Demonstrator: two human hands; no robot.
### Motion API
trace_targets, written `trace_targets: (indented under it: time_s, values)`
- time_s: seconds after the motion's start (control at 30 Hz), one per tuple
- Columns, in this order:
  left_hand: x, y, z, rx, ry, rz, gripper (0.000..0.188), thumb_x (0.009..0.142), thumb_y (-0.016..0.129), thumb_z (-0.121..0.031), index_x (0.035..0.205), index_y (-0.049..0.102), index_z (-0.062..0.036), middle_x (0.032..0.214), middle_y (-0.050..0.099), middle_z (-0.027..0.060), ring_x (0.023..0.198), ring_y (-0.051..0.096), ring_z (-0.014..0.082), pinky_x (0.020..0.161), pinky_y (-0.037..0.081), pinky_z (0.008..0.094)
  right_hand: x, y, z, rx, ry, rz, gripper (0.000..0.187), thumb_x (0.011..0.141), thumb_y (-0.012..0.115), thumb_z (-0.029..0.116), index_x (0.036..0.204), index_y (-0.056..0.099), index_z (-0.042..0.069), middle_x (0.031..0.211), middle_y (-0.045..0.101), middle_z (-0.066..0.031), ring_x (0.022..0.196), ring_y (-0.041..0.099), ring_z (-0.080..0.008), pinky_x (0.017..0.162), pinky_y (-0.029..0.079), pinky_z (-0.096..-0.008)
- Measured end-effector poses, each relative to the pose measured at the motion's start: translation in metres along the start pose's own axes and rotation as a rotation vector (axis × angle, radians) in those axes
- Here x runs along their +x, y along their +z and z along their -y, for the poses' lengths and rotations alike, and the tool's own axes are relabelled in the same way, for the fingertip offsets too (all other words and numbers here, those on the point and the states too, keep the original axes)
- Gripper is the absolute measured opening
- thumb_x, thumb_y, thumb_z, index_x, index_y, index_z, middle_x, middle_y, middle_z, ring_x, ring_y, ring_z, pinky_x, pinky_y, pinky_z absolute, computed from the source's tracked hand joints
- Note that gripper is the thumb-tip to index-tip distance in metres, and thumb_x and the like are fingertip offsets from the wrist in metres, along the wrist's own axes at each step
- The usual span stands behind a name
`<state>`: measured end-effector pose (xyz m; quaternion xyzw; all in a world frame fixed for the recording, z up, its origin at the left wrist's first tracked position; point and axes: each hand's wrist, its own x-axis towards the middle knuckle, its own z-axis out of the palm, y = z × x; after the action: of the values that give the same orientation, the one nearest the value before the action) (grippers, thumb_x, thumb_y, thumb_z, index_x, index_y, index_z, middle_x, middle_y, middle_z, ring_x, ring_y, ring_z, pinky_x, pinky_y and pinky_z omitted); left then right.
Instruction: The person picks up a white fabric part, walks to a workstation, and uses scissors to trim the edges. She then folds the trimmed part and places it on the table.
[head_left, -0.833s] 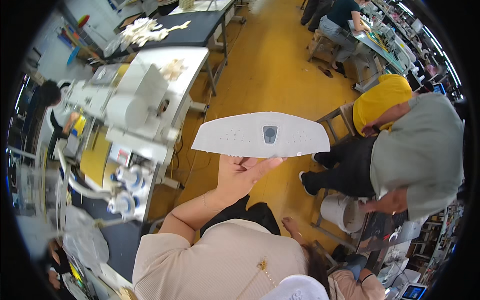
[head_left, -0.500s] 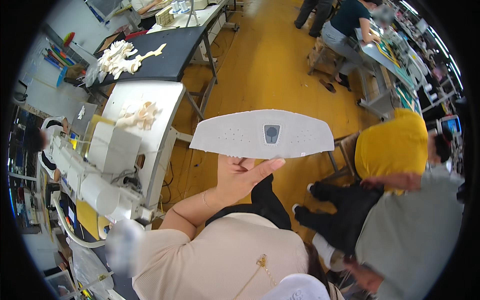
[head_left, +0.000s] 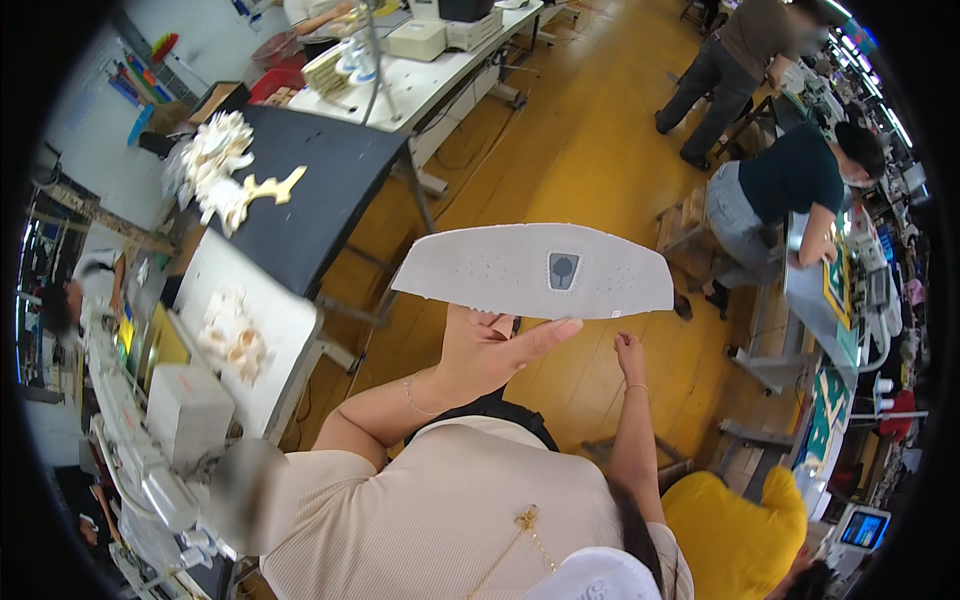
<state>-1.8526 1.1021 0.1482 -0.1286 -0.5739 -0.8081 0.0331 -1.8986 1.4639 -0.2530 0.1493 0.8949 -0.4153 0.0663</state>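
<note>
Lt-gry panel [head_left: 533, 270], lwr edge pinched in L grip [head_left: 487, 352], spreading both sides

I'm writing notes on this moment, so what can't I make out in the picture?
All in the head view:
Grey panel, back face: turned away from the camera.
Left hand, reach of its fingers: hidden behind the panel.
Right hand, palm: too small and curled to tell if it holds anything.
Cream pieces, number: overlapping in a heap.
Yellow-shirted co-worker: cut off by the lower rim.

Right hand [head_left: 628, 352] farther forward; yellow-shirted co-worker [head_left: 735, 535] now lower right.
</note>
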Motion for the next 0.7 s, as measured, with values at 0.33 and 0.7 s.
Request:
trace_targets:
  time_s: [0.33, 0.7]
  values:
    - [0.408, 0.037, 0.104, -0.146, 0.020, 0.099, 0.048, 0.076, 0.070, 0.009, 0.119, 0.052, -0.0021, 0.109, 0.060, 0.0062, 0.100, 0.057, 0.0130, 0.082, 0.046, 0.0253, 0.118, -0.035, -0.076, -0.817, -0.075, 0.758, 0.024, 0.078, 0.061, 0.016, 0.101, 0.064, 0.010, 0.105, 0.064, -0.0111, 0.105, 0.057, -0.0327, 0.087, 0.048, -0.0445]
    - [0.821, 0.091, 0.235, -0.152, -0.043, 0.139, 0.045, 0.076, 0.070, 0.008, 0.117, 0.052, -0.0018, 0.111, 0.059, 0.0065, 0.102, 0.057, 0.0146, 0.087, 0.048, 0.0286, 0.548, -0.114, -0.037, -0.281, 0.656, 0.563, 0.041, 0.086, 0.053, 0.032, 0.116, 0.058, 0.005, 0.119, 0.059, -0.0207, 0.111, 0.054, -0.0403, 0.093, 0.044, -0.0472]
